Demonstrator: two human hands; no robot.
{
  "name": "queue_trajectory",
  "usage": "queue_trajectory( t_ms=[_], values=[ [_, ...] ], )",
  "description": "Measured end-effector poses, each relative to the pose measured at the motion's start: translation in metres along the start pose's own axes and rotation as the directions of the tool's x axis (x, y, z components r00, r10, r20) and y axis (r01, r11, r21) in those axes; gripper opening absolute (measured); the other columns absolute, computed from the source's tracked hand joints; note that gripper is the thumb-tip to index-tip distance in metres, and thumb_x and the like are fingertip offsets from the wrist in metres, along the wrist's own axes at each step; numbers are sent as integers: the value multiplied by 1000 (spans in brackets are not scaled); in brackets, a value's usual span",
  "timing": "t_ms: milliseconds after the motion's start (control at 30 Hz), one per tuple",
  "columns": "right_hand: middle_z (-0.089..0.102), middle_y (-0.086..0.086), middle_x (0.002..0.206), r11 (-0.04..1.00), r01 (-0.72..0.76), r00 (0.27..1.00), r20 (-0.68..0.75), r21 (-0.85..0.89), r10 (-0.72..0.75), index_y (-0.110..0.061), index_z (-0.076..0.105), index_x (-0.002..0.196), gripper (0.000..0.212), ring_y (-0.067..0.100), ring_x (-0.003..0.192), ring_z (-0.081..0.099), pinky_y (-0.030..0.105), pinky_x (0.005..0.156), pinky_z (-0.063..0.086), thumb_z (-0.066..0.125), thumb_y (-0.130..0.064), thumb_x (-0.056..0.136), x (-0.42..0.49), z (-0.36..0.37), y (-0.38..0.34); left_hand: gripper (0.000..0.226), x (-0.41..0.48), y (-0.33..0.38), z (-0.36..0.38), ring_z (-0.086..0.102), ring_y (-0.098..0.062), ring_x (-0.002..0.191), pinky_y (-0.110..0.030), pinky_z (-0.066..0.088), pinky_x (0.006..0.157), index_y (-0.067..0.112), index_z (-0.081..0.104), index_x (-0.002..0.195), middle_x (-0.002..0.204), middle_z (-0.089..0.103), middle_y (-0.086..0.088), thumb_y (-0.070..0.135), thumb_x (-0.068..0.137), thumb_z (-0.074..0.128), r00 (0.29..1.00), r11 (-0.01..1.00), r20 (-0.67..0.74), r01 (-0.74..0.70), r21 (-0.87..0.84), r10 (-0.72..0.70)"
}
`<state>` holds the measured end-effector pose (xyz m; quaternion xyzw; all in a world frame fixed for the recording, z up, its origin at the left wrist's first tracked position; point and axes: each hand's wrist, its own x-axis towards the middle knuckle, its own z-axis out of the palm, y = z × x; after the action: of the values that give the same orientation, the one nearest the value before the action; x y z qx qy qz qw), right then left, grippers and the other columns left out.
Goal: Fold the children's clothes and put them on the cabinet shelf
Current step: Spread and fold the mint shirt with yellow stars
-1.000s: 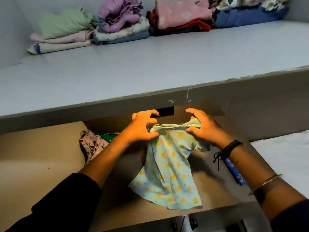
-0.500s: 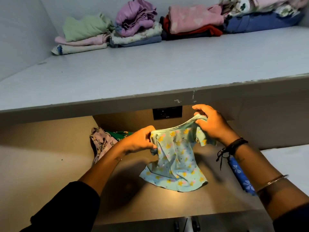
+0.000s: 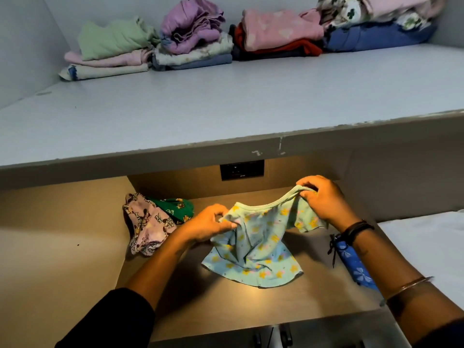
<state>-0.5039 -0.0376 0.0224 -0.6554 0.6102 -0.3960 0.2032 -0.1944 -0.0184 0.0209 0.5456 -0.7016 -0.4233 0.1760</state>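
A small light-green child's shirt (image 3: pixel 256 249) with yellow and pink stars hangs between my hands over the brown lower surface (image 3: pixel 251 310). My left hand (image 3: pixel 208 226) pinches its left shoulder. My right hand (image 3: pixel 324 199) grips the neckline at the right shoulder, held a little higher. The shirt's hem lies crumpled on the surface. Above, the grey cabinet shelf (image 3: pixel 226 104) carries several stacks of folded clothes (image 3: pixel 190 38) along its back wall.
A pink printed garment (image 3: pixel 145 229) and a green one (image 3: pixel 173 208) lie unfolded at the left of the lower surface. A blue flowered item (image 3: pixel 354 267) lies under my right forearm. A black wall socket (image 3: pixel 242 170) sits behind. White bedding (image 3: pixel 431 244) is at the right.
My hands have moved apart, stretching the neckline wider. The shirt has dropped lower, and its hem now bunches on the surface.
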Motion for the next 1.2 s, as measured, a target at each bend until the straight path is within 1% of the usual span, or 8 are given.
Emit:
queue_trajectory(
  t_ms=[233,367,500,600,733,900,1100,1200],
  values=[
    [68,-2,87,905,-52,992,-81,423,95,-22,69,84,40,-6,70,61,8,62,48,47,12,88,0,-9,-10,15,-12,29,-43,54,5,65,-12,44,62,4,61,88,78,57,1,-3,77,69,931,947,-233,-310,-88,283],
    [60,14,92,920,-111,994,37,376,104,-5,61,94,35,14,76,56,16,66,45,38,19,87,11,-7,-20,11,-12,53,-61,56,7,56,-8,43,53,14,68,79,68,62,4,7,82,76,944,970,-247,-238,-56,217],
    [61,8,99,884,-8,999,-33,468,27,-1,62,109,29,2,76,58,9,67,48,39,10,94,21,-21,-40,10,-20,63,-83,69,-5,77,-17,56,68,26,79,81,82,77,10,18,83,73,987,934,-135,-124,-335,83],
    [64,-13,87,934,11,971,219,356,-95,-18,67,92,9,-5,72,59,10,66,48,59,-19,95,18,-27,-43,13,-30,64,-89,66,-13,80,-17,54,69,21,73,87,83,74,5,21,75,77,990,950,-53,-141,-280,132],
    [68,-2,80,987,41,876,470,157,-111,-18,71,81,8,4,70,59,23,66,48,78,-17,78,13,-38,-30,20,-43,52,-77,55,-6,64,-16,43,56,16,66,79,71,62,3,31,77,79,988,962,-24,-151,-226,149],
    [65,10,87,968,10,932,347,251,-100,-16,66,84,33,10,76,57,24,68,47,55,16,83,-5,-36,-16,27,-58,44,-67,48,2,64,-15,43,62,15,54,81,78,51,-3,-11,90,57,964,979,-189,-199,-41,188],
    [67,9,91,874,-103,985,172,475,22,-23,67,92,32,15,76,64,23,62,53,44,-1,99,-44,-37,-24,27,-98,48,-50,57,2,71,-12,49,64,19,57,82,79,59,4,-7,88,61,872,959,-411,-284,21,267],
    [72,3,90,807,-121,970,240,578,-27,-29,71,94,31,13,79,69,23,63,57,48,-9,99,-60,-57,-35,16,-120,52,-49,59,-2,68,-14,50,62,19,61,77,74,61,9,3,81,64,849,896,-430,-411,-169,309]
  ],
)
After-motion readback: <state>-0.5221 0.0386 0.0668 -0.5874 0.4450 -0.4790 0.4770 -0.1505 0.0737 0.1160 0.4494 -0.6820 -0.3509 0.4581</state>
